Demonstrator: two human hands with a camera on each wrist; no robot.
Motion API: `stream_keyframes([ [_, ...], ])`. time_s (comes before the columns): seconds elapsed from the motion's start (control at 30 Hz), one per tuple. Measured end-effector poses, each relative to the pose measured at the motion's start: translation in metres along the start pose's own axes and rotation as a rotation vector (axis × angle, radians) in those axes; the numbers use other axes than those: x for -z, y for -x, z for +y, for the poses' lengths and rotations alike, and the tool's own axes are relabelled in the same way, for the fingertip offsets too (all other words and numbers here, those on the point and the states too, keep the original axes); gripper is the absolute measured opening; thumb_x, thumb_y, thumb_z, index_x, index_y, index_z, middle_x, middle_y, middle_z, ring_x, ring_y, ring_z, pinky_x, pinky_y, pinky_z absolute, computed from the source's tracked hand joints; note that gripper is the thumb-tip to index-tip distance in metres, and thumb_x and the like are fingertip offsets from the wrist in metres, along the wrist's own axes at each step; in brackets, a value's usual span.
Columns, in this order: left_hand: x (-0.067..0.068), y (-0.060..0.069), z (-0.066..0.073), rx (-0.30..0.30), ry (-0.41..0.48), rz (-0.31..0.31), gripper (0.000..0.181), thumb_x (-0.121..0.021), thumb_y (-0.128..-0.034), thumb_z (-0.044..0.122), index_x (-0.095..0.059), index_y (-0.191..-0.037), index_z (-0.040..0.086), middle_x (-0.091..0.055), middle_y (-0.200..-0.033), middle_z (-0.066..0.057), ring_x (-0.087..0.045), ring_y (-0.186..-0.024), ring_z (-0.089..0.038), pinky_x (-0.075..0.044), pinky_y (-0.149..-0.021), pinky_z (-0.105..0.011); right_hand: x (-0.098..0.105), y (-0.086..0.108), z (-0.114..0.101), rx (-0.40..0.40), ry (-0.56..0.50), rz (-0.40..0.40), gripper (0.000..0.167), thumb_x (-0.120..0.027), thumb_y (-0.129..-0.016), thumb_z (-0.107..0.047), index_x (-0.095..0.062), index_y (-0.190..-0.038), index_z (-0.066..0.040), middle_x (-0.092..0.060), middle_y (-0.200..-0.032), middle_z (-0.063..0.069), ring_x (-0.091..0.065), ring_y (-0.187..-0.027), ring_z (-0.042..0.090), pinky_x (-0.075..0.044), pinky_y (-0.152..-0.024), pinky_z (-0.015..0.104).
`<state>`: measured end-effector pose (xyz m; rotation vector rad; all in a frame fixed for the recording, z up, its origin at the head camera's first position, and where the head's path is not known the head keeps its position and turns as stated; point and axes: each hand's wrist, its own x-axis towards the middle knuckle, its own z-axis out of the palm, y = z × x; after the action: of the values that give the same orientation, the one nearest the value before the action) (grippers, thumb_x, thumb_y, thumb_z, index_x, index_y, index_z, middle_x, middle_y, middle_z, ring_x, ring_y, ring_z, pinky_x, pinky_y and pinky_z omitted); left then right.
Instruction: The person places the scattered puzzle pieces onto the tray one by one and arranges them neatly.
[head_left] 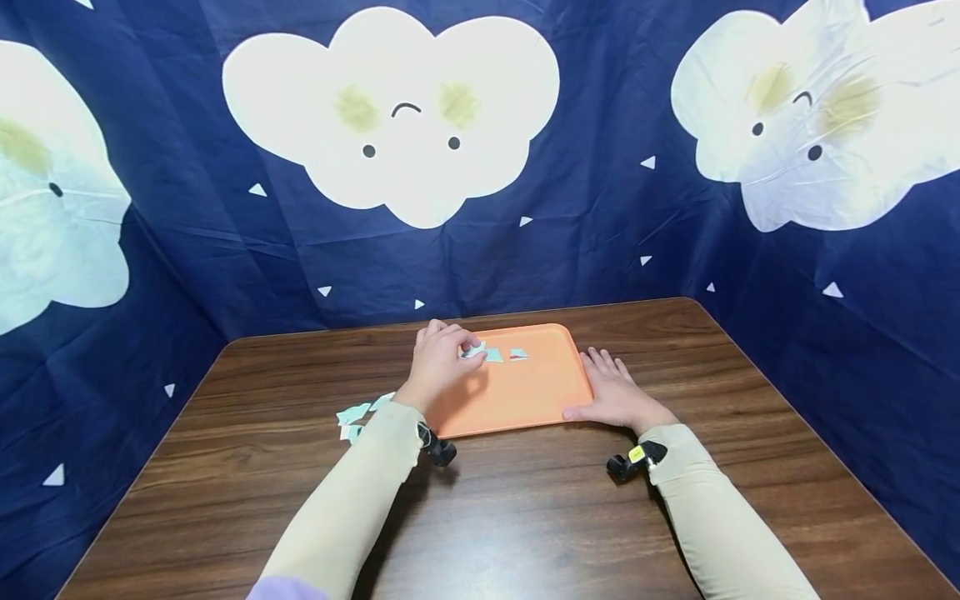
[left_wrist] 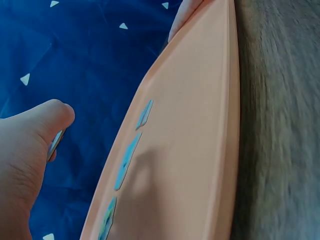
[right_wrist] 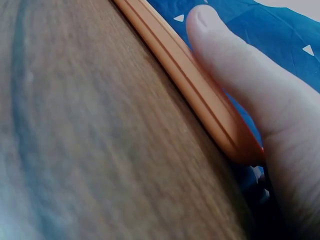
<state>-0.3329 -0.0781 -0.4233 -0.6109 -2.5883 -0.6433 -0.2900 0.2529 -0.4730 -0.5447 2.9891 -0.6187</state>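
1. Pale sleeves (head_left: 345, 492) are closest to my head cam, reaching in from the bottom, with a bit of purple fabric (head_left: 285, 588) low on the left arm.
2. Left hand (head_left: 442, 362) is over the far left part of the orange tray (head_left: 517, 396), thumb and fingers pinching a small light-blue piece (head_left: 474, 349). From the left wrist cam I only catch a sliver of it under the thumb.
3. Right hand (head_left: 617, 396) lies at the tray's right side on the brown counter (head_left: 525, 517), fingers spread, thumb against the rim by the near corner.
4. On the tray itself I count three flat pieces (left_wrist: 128, 161), lined up near the far edge with small gaps between them.
5. Some loose pieces (head_left: 354, 414) sit on the counter left of the tray, right by the left sleeve, which partly covers the bunch.
6. Both wrists wear black cameras (head_left: 441, 452), and behind everything I've got dark blue fabric (head_left: 300, 267) with white clouds (head_left: 390, 83) on it.
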Motion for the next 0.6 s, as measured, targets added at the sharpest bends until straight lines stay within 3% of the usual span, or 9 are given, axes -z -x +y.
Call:
stream_keyframes([
  [0.27,-0.013,-0.016,0.013,-0.057,-0.023,-0.020,0.017,-0.076,-0.0854,0.036,-0.075,-0.092,0.020,-0.060,-0.081,0.010,-0.044,-0.091,-0.018,-0.033,-0.092,-0.043,0.002,0.001,0.000,0.029,0.018,-0.013,0.131,-0.071,-0.071,-0.076,-0.016,-0.158,0.006,-0.012,-0.164,0.029,-0.008,-0.153,0.044,-0.006,-0.120,0.060],
  [0.6,-0.032,-0.032,0.033,-0.052,0.001,-0.045,0.020,-0.077,-0.0871,0.039,-0.074,-0.094,0.021,-0.063,-0.084,0.009,-0.042,-0.093,-0.018,-0.031,-0.089,-0.041,0.002,0.001,-0.001,0.037,0.021,-0.006,0.130,-0.071,-0.071,-0.075,-0.017,-0.157,0.007,-0.013,-0.164,0.030,-0.009,-0.153,0.044,-0.007,-0.120,0.060],
])
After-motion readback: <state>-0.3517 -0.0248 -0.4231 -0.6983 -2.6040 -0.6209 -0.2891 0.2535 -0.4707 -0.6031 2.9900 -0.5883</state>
